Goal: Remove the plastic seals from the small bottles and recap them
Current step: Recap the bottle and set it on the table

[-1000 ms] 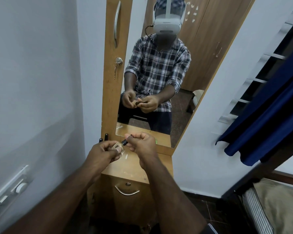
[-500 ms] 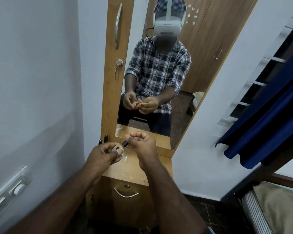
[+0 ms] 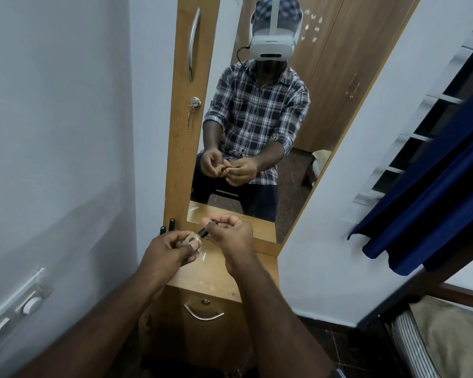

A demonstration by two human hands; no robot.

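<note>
A small beige bottle [image 3: 194, 239] with a black cap [image 3: 203, 232] is held over the wooden dresser top [image 3: 210, 276]. My left hand [image 3: 170, 251] grips the bottle's body with thumb and fingers. My right hand [image 3: 228, 234] pinches the black cap, which points up and to the right. Two more black-capped bottles [image 3: 167, 227] stand at the back left of the dresser top, mostly hidden behind my left hand. Any plastic seal is too small to make out.
A tall mirror [image 3: 257, 118] rises behind the dresser and reflects a seated person holding the bottle. A drawer with a metal handle [image 3: 203, 313] is below. White wall at left with a switch panel [image 3: 17, 304]; blue curtain [image 3: 432, 200] and a bed [image 3: 448, 339] at right.
Both hands stay on the bottle and cap, shifting slightly. The view has tilted a little.
</note>
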